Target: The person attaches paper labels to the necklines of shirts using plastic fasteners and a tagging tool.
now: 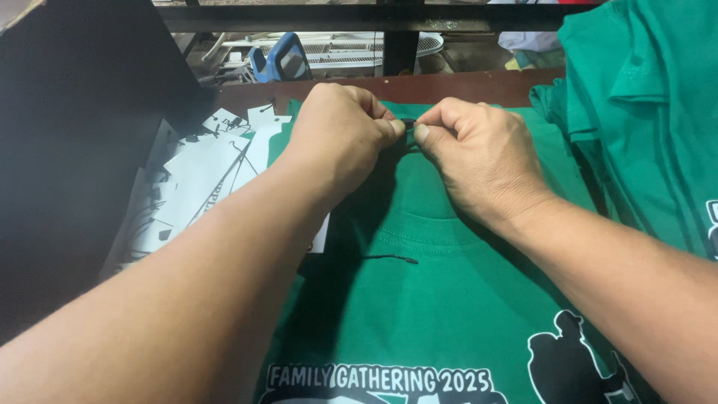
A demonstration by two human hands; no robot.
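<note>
Both hands pinch a small dark loop (407, 122) at the collar of a green shirt (434, 299): left hand (340, 135) and right hand (479, 153), each grip clamped on it. The shirt's long axis runs from the grips toward the person. White tags (202, 179) lie left; a green stack (651, 112) crowds the right.

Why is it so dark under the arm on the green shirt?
Head view: the left hand and its forearm block the light, casting a shadow on the green shirt; the right hand is evenly lit, the picture is sharp, and the panel at left is very dark.
</note>
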